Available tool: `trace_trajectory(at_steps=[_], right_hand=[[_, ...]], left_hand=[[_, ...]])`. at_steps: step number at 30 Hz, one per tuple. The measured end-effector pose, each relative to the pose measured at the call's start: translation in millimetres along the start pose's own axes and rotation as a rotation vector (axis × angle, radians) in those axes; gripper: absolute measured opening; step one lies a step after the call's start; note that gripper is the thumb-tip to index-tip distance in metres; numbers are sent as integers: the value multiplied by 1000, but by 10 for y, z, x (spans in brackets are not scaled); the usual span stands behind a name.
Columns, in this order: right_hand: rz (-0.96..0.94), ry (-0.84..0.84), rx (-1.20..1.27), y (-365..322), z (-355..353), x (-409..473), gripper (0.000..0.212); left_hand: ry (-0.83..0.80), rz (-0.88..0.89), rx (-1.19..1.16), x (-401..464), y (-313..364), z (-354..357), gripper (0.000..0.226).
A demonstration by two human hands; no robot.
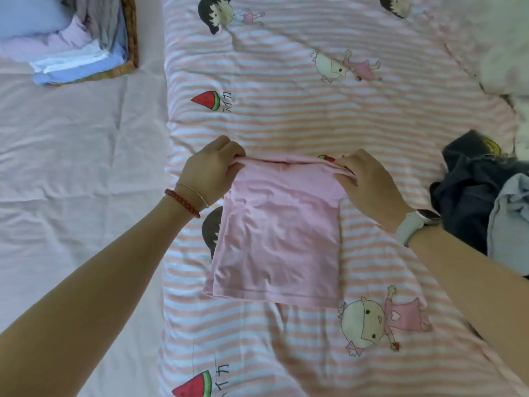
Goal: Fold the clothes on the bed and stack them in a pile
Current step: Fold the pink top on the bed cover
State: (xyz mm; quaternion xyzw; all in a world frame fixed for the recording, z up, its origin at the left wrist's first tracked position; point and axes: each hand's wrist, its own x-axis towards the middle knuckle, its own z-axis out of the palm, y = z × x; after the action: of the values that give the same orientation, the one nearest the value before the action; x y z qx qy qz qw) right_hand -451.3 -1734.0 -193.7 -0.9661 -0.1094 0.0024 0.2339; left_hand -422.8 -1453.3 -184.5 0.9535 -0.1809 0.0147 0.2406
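Nearest, the pink garment lies flat on the striped quilt of the bed, already narrowed to a rectangle, hem edge toward the person. At its far edge both hands are on it: left hand has fingers curled round the far-left corner, pinching the cloth; right hand pinches the far-right corner the same way, fingers closed on the fabric. That far edge is lifted slightly off the quilt, so my read is a fold in hand, far edge about to come toward the hem, though direction is a guess. Right of the right wrist, an unfolded heap: dark denim-like garment with a grey garment on it, touching each other, apart from the pink one. More pale crumpled fabric at far right; can't tell if it's clothing. Far left, on the plain sheet, the folded stack sits well apart, several layers: blue, white, lilac, grey. Status: roughly mid-task. Several items stacked, one mid-fold, at least two still unfolded.
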Motion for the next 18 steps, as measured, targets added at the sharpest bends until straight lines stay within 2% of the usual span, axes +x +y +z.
trace_trajectory(at_steps=[4, 9, 11, 13, 18], right_hand=[[-205, 105, -121, -95, 46, -691, 22], [-283, 60, -153, -226, 327, -1461, 19], [-293, 35, -157, -263, 418, -1685, 15], [-281, -8, -158, -303, 489, -1857, 23], [-165, -147, -158, -414, 622, -2070, 35]], left_hand=[[62, 237, 59, -633, 76, -37, 22], [-40, 404, 141, -1398, 86, 166, 24], [-124, 431, 147, -1638, 100, 247, 25], [-183, 429, 148, -1799, 101, 304, 26], [-336, 298, 234, -1960, 140, 366, 30]])
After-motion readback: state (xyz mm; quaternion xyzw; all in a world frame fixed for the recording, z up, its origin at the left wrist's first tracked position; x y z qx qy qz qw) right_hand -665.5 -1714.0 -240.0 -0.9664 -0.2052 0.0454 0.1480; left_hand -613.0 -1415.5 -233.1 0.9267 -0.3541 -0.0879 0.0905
